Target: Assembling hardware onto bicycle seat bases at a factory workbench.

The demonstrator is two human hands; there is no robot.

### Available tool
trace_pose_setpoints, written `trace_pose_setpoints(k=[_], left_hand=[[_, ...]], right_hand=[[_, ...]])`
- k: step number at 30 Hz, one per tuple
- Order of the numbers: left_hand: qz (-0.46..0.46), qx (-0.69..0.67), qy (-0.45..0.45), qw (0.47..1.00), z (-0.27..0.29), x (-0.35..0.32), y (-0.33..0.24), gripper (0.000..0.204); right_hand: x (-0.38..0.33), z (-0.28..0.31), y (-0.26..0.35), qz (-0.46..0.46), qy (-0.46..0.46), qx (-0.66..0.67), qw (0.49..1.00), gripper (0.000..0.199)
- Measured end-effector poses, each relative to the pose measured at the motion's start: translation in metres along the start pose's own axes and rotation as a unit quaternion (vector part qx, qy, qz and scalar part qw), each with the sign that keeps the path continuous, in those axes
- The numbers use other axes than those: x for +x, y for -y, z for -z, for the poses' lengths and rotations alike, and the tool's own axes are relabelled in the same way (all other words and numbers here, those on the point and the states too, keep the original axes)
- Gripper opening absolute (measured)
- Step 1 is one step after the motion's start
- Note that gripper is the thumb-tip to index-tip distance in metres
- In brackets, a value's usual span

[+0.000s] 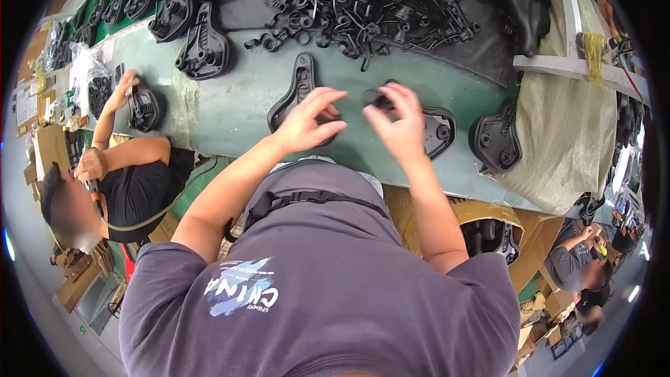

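My left hand [313,123] is open, its thumb and fingers curved apart with nothing between them. It hovers over a black teardrop-shaped plastic housing [303,78] and hides part of it. To the right, my right hand [401,124] has a small dark plastic part [381,100] between thumb and fingers; motion blurs its shape. Beside that hand's wrist lies a second black housing [440,131], hollow side up, partly covered by the hand. A third housing [497,141] rests farther right on the green table [234,115].
Loose black clips and rings [370,7] lie heaped on a dark sheet at the back. Housings [204,47] stand in rows at the far left. A co-worker's hand [125,89] touches another housing at left. A grey metal frame [551,64] and cardboard box [502,215] border the right.
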State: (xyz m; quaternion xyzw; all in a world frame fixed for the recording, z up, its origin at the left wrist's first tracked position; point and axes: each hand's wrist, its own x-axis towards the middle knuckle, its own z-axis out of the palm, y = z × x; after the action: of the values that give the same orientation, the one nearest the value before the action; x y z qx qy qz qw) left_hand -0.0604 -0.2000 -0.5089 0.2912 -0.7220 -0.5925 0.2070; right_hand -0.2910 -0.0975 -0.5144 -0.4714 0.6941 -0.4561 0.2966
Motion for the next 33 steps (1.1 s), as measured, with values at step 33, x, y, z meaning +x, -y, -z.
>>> trace_pose_setpoints(k=[33], left_hand=[[-0.046, 0.332, -0.023, 0.942, 0.063, -0.087, 0.081, 0.043]], right_hand=[[-0.004, -0.080, -0.020, 0.196, 0.164, -0.295, 0.921, 0.054]])
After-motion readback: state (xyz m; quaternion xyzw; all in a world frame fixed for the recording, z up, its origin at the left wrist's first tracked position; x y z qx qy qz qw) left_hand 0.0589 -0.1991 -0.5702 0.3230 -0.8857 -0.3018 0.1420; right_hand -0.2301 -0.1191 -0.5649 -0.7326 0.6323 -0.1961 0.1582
